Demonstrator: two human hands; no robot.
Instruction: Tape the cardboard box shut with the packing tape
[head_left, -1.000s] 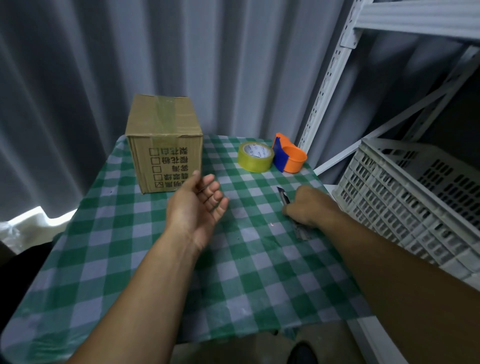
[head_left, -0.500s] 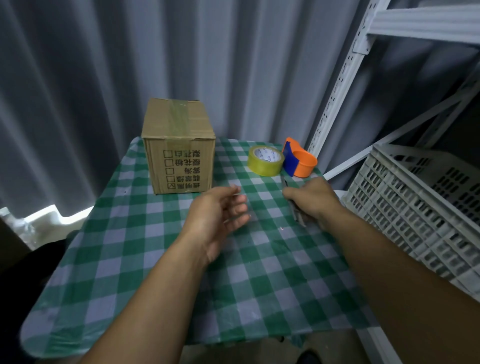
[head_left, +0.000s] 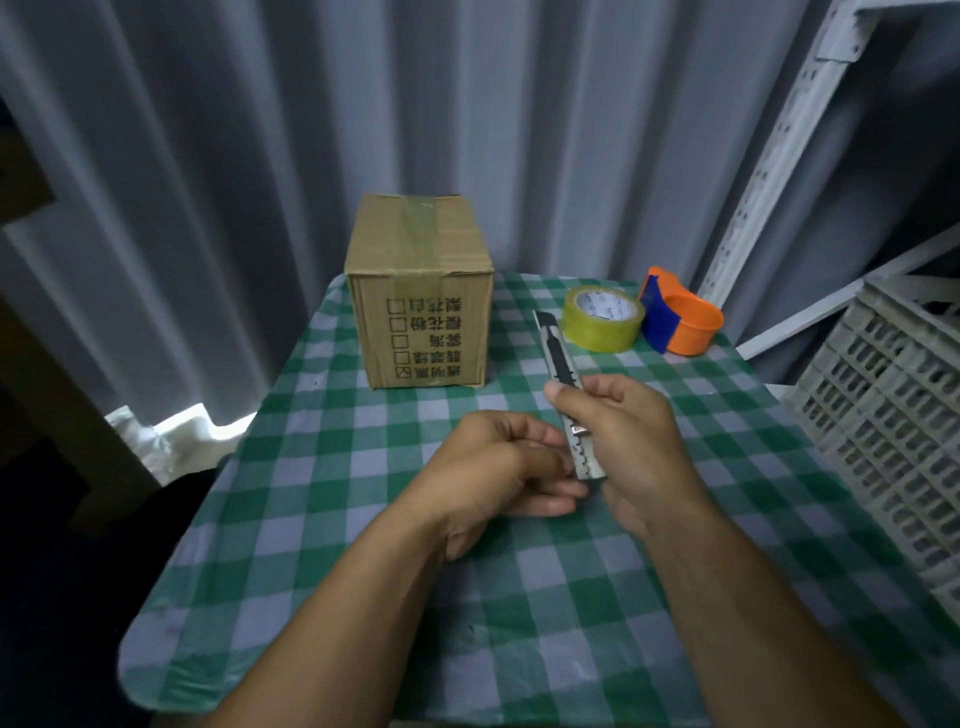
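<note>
A brown cardboard box (head_left: 420, 306) with printed characters stands at the back left of the checked table, with a strip of clear tape running over its closed top. The yellowish roll of packing tape (head_left: 602, 318) lies flat to the box's right. My right hand (head_left: 631, 441) is shut on a grey utility knife (head_left: 561, 364) that points away from me, held above the table's middle. My left hand (head_left: 498, 470) is curled beside it, with its fingertips touching the knife's near end.
An orange and blue tape dispenser (head_left: 680, 319) sits right of the tape roll. A white plastic crate (head_left: 893, 415) stands off the table's right edge, under a white metal shelf frame (head_left: 763, 156). Grey curtains hang behind the green checked tablecloth (head_left: 337, 545).
My right hand has lifted the knife off the table and brought it toward the middle. My left hand has moved right and closed in on the knife's near end.
</note>
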